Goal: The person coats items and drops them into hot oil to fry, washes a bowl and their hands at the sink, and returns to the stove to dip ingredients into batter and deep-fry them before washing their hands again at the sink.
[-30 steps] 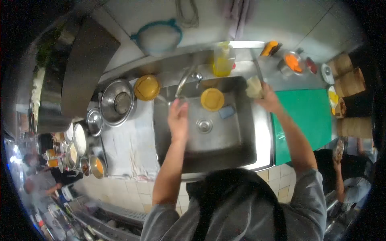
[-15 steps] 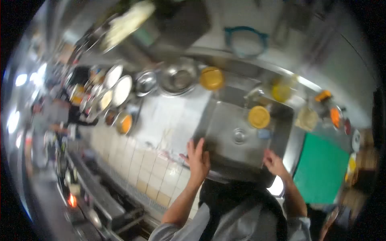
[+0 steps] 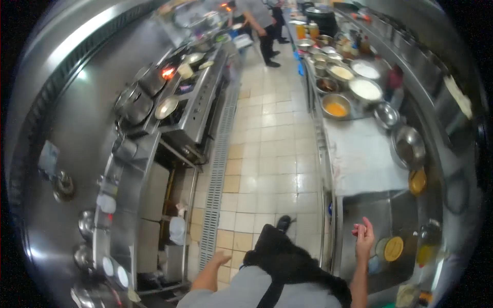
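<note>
My left hand [image 3: 220,258] hangs low over the tiled floor, blurred, touching nothing; its fingers are too smeared to read. Over the left side of the metal sink [image 3: 352,208] is my right hand [image 3: 364,237], its fingers partly spread and holding nothing. Right of that hand, a round yellow-orange item [image 3: 394,249] lies in the sink, with a small blue sponge-like piece [image 3: 374,265] beside it. A second yellow-orange round item [image 3: 417,181] sits by the sink's far corner.
Beyond the sink lie a white work surface [image 3: 363,154], metal bowls [image 3: 408,147] and a bowl of orange contents [image 3: 336,106]. A stove with a flame [image 3: 168,73] stands left of the tiled aisle [image 3: 267,169]. A person [image 3: 255,18] stands at the aisle's far end.
The view has swung left from the sink to the aisle. My left hand has moved away from the sink's edge, out over the floor. My right hand is still by the sink.
</note>
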`<action>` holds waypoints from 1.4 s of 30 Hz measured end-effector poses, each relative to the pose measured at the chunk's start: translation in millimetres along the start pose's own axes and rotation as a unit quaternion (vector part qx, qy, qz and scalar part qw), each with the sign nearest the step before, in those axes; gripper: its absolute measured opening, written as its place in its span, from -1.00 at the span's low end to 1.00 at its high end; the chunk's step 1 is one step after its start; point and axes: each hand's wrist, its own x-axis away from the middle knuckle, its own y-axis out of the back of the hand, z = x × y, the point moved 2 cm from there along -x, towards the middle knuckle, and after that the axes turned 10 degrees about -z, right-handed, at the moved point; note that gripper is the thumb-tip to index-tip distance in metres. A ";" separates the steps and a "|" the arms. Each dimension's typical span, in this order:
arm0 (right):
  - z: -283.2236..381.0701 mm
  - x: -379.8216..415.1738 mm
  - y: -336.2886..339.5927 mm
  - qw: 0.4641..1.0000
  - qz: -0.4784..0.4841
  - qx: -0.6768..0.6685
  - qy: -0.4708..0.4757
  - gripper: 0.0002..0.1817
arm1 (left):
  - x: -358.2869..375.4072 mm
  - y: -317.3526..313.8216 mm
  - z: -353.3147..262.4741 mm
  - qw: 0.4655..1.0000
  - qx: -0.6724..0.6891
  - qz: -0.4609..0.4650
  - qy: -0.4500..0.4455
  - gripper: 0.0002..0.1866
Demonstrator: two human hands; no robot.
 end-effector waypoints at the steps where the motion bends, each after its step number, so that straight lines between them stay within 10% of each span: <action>1: 8.9 1.8 -25.8 1.000 0.013 0.008 0.011 -0.57 | -1.4 -7.7 24.3 0.998 -0.038 0.039 0.006 -0.01; 11: -45.3 3.8 -267.1 0.939 0.244 0.145 -0.193 -0.49 | -119.4 70.7 29.2 0.982 0.156 -0.031 0.103 -0.25; 14: -21.7 -48.5 -329.7 0.928 0.306 0.204 -0.056 -0.50 | -185.2 102.5 14.7 0.984 0.164 -0.055 0.052 -0.31; 22: -1.0 -159.8 -403.1 0.963 0.197 0.177 -0.056 -0.49 | -312.9 275.4 -146.1 0.954 0.283 -0.084 -0.045 -0.33; 31: -48.5 -295.3 -474.0 0.939 0.077 -0.005 -0.334 -0.73 | -390.3 354.8 -224.9 0.944 0.311 -0.106 -0.027 -0.30; 38: 3.6 -534.3 -713.7 0.916 0.356 0.141 -0.116 -0.73 | -331.7 230.4 -210.5 0.772 0.538 -0.056 0.334 -0.33; 42: 87.0 -581.0 -875.2 0.912 0.385 0.138 -0.033 -0.61 | -342.0 147.2 -203.5 0.915 0.260 0.181 0.249 -0.39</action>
